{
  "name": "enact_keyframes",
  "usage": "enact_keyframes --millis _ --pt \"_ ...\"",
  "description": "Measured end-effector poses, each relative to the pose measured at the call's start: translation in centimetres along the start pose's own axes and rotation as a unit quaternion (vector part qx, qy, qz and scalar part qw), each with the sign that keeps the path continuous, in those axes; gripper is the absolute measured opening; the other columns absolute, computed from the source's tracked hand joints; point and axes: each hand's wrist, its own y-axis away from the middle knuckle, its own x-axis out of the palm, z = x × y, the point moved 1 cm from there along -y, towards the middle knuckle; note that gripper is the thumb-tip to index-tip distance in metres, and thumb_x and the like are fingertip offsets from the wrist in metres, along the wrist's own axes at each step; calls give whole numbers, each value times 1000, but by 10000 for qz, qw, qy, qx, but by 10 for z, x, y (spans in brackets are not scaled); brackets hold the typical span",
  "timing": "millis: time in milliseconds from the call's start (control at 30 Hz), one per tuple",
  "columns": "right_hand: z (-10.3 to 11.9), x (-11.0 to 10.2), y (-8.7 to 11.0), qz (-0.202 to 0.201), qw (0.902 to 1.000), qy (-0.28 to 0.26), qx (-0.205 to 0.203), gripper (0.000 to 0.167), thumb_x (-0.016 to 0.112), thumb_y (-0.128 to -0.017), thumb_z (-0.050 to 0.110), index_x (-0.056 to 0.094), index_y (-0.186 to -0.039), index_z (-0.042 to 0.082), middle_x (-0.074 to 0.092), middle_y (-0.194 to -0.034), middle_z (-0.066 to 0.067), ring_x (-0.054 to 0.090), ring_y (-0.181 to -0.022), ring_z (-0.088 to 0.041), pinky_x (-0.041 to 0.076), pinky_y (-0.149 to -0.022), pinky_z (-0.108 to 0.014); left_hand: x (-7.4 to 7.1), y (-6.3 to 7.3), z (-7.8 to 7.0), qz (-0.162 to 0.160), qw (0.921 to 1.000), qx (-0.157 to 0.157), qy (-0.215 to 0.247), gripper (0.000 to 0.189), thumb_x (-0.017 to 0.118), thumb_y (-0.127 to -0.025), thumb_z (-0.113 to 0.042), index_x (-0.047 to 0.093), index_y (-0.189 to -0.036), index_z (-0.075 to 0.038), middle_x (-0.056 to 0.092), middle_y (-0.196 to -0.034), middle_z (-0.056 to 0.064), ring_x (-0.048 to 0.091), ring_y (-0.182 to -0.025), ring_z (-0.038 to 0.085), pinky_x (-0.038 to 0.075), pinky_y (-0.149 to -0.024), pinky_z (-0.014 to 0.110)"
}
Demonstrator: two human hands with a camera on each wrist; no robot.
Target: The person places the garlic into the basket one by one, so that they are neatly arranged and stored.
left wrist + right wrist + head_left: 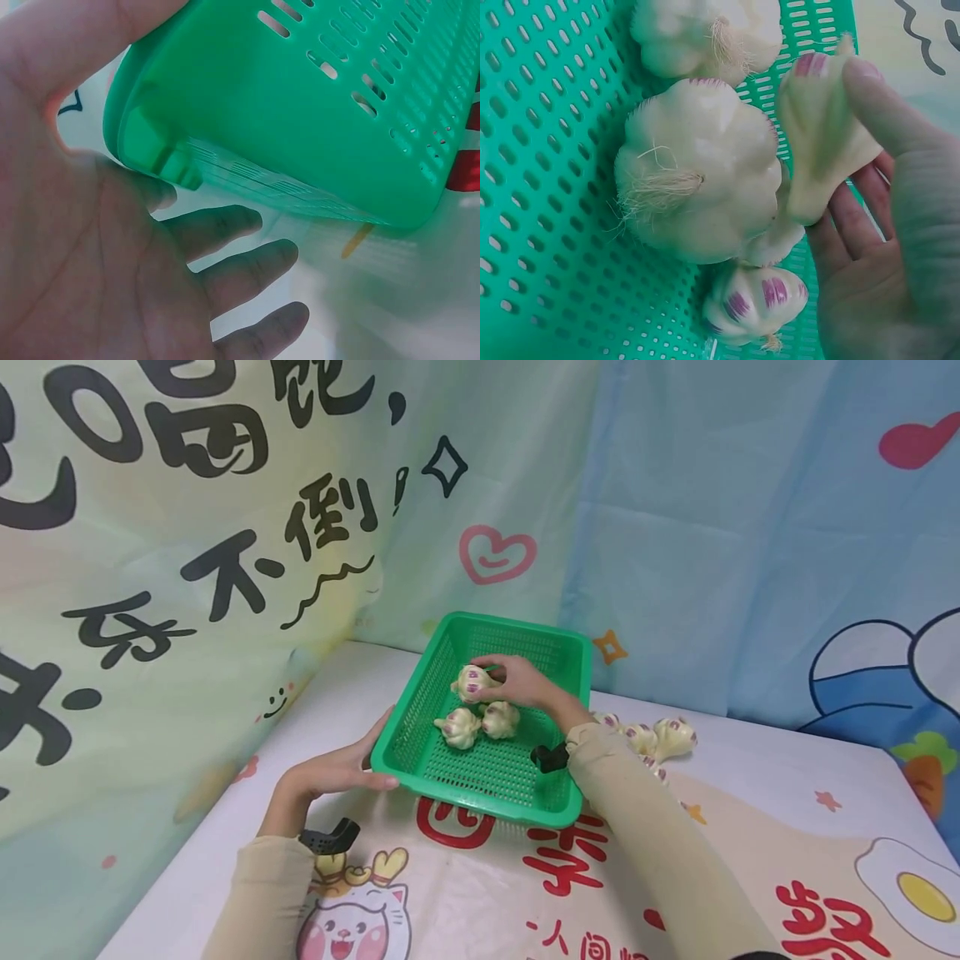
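Note:
A green perforated plastic basket (pixel 480 802) is on the table. My left hand (pixel 337 772) holds its near left corner, thumb over the rim and the index fingertip tucked beneath it; in the left wrist view the other fingers (pixel 247 277) extend past the outer wall. Inside the basket, my right hand (pixel 521 682) grips a garlic bulb (pixel 821 127) between thumb and fingers. Beside that bulb lie others, among them a pale bulb (pixel 460 727) and another bulb (pixel 500 720). The right wrist view shows a large bulb (pixel 705 172) with dry roots and a purple-streaked bulb (pixel 757 302).
More garlic bulbs (pixel 675 738) lie on the table right of the basket, partly behind my right forearm. A printed cloth (pixel 465 893) covers the table. Printed curtains (pixel 675 527) rise along the left and back edges, close behind the basket.

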Motion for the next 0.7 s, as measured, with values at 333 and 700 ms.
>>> enact_keyframes --millis 333,700 --pt "-5 9 -2 197 9993 289 -144 61 75 -82 30 49 -135 15 50 -137 -7 50 -127 -28 46 -99 -40 0 -2 1 71 9998 130 135 108 71 -82 -33 -13 -150 -36 -13 -160 -4 -6 -146 28 8 -112 64" --pt "-13 11 0 513 9936 811 -598 54 73 -84 25 53 -132 9 55 -129 -9 54 -120 -27 47 -96 -39 2 -2 0 85 9990 163 416 108 70 -83 -34 -16 -149 -39 -17 -158 -8 -12 -146 25 4 -112 64"
